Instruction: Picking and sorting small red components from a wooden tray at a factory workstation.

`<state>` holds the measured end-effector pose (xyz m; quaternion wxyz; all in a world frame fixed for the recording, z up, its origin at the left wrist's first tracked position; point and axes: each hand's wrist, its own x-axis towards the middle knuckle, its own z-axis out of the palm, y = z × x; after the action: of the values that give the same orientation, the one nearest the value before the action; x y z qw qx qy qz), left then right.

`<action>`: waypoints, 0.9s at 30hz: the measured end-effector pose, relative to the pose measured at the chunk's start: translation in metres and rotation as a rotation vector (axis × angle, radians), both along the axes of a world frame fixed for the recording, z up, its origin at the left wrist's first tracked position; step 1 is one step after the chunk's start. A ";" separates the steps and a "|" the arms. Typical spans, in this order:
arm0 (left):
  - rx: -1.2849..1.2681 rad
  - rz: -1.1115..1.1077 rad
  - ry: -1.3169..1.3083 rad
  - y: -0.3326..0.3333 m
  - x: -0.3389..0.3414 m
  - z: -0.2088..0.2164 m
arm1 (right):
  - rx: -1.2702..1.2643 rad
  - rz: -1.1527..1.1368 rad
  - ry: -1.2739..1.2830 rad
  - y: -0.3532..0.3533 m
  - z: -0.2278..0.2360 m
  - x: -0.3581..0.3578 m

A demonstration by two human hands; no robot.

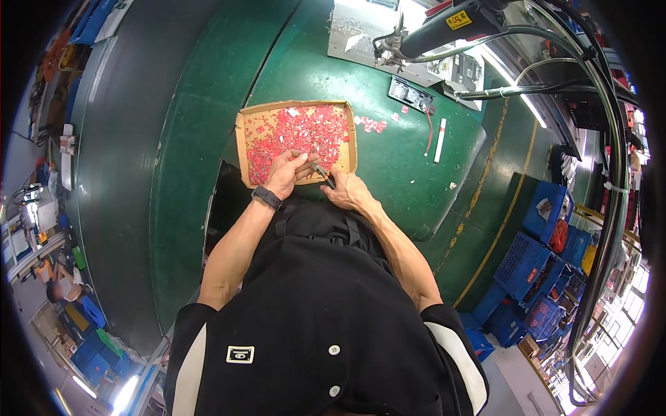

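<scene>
A shallow cardboard tray (241, 149) full of small red and pale pieces (295, 132) lies on the green tabletop in front of me. Over its near edge, my right hand (349, 190) is closed around a small pair of pliers (327, 179) with dark, orange-marked handles. The metal jaws point up and left, toward the fingers of my left hand (283, 175). Those fingers are closed in a pinch beside the jaws; whatever lies between them is too small to make out. A dark watch sits on my left wrist.
Right of the tray lie loose red pieces (373, 125), a dark slotted part (411, 93) with a red wire and a white strip (440, 141). A dark cylindrical machine arm (444, 33) with cables overhangs the far right. Blue crates (522, 260) stand beyond the table at right.
</scene>
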<state>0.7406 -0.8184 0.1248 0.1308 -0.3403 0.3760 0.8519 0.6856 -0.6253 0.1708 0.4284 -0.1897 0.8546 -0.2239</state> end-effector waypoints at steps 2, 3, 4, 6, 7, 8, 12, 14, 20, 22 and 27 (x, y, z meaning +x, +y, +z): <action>0.016 0.016 0.005 0.001 0.000 0.000 | -0.010 -0.005 0.003 0.001 -0.001 0.001; 0.032 0.034 0.010 0.002 0.000 0.001 | -0.002 -0.008 -0.010 0.000 0.001 0.000; 0.032 0.035 0.010 0.002 -0.001 0.002 | 0.006 -0.012 -0.023 0.000 0.003 0.000; 0.020 0.021 -0.004 0.000 -0.001 0.002 | -0.008 -0.010 -0.014 0.000 0.001 0.000; 0.020 0.021 -0.003 0.000 -0.001 0.001 | -0.022 -0.009 -0.005 0.000 0.000 0.000; 0.045 0.042 0.005 0.000 -0.002 0.001 | -0.022 -0.008 -0.005 0.000 0.000 0.000; 0.090 0.054 -0.017 -0.002 -0.001 0.000 | -0.031 -0.015 -0.015 0.000 0.001 -0.002; 0.081 0.046 -0.010 -0.002 0.000 -0.002 | -0.039 -0.007 -0.010 0.000 0.002 -0.002; 0.028 0.035 0.032 0.002 0.000 0.002 | -0.029 0.006 -0.011 0.000 0.003 -0.003; 0.029 0.034 0.040 0.003 -0.001 0.003 | -0.045 -0.018 0.011 0.001 0.000 -0.001; -0.080 -0.021 0.063 0.004 0.001 0.002 | -0.020 -0.011 0.010 0.002 -0.001 -0.001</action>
<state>0.7417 -0.8140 0.1271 0.1140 -0.3142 0.4175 0.8450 0.6851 -0.6237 0.1698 0.4212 -0.1905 0.8554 -0.2337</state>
